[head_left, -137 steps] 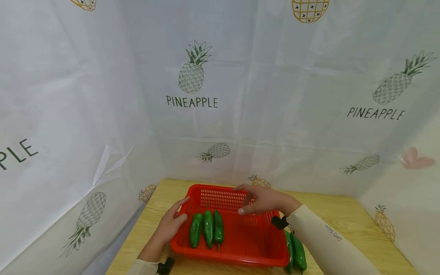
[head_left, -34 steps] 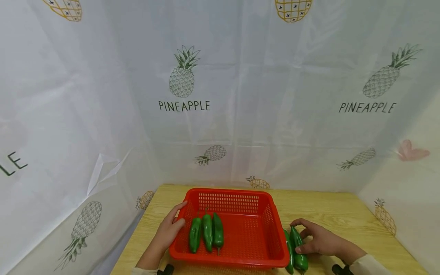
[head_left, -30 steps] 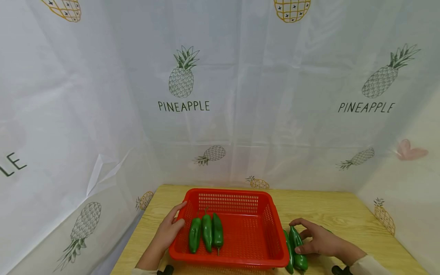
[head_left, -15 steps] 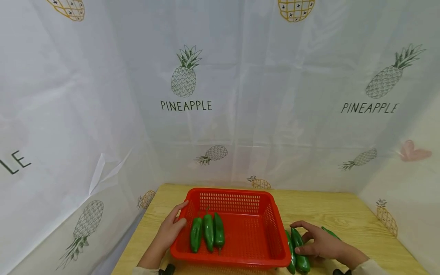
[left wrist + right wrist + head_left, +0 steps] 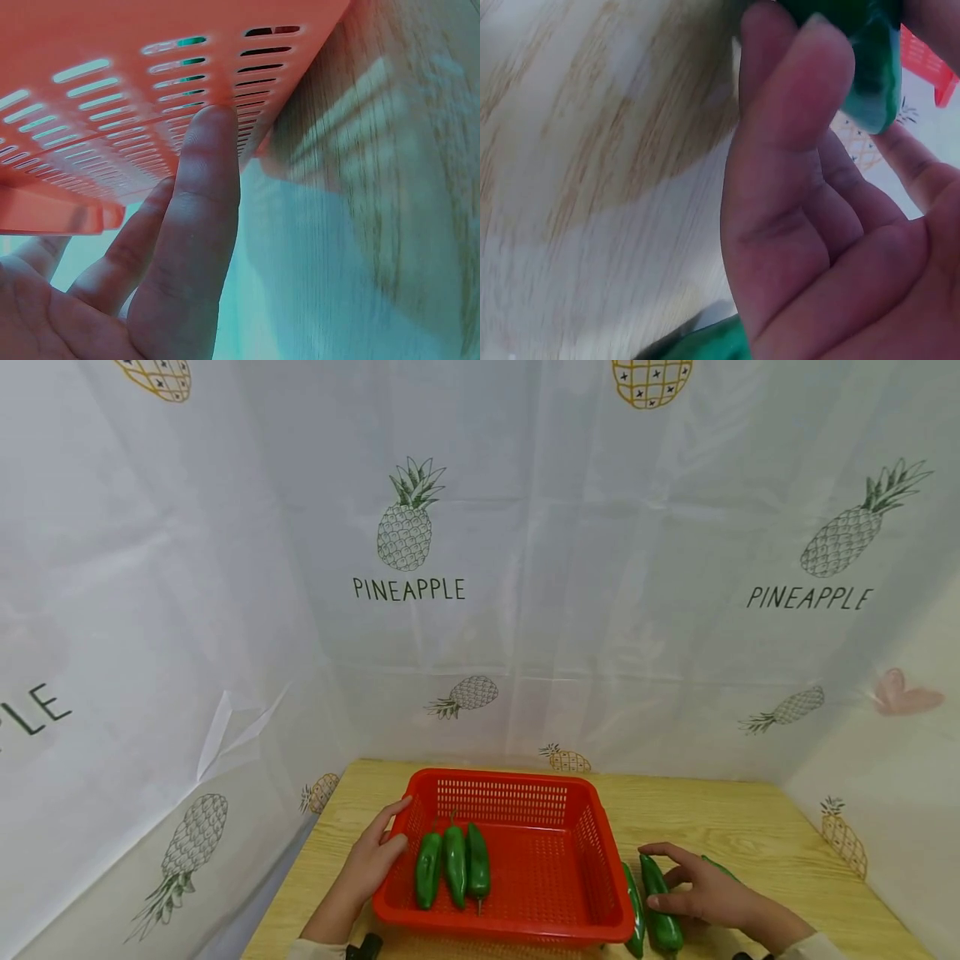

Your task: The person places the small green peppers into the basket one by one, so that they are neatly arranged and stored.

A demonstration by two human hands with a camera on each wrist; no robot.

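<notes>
A red plastic basket [image 5: 532,931] with slotted walls stands on the wooden table. Three long green peppers [image 5: 455,867] lie side by side in its left part. My left hand [image 5: 367,864] grips the basket's left rim, thumb and index finger at the edge; in the left wrist view other fingers [image 5: 199,202] press the outer wall. Right of the basket, my right hand [image 5: 701,889] holds a green pepper [image 5: 662,906] between thumb and fingers, low over the table. In the right wrist view its fingers curl about this pepper [image 5: 874,75].
Another green pepper [image 5: 635,910] lies against the basket's right side. One more pepper [image 5: 722,867] shows partly behind my right hand. A white pineapple-print sheet [image 5: 480,627] encloses the table's back and sides.
My right hand has gone from above the basket to the peppers at its right. Lately it has shifted slightly right with its pepper, widening the gap to the neighbouring pepper. Left hand stays.
</notes>
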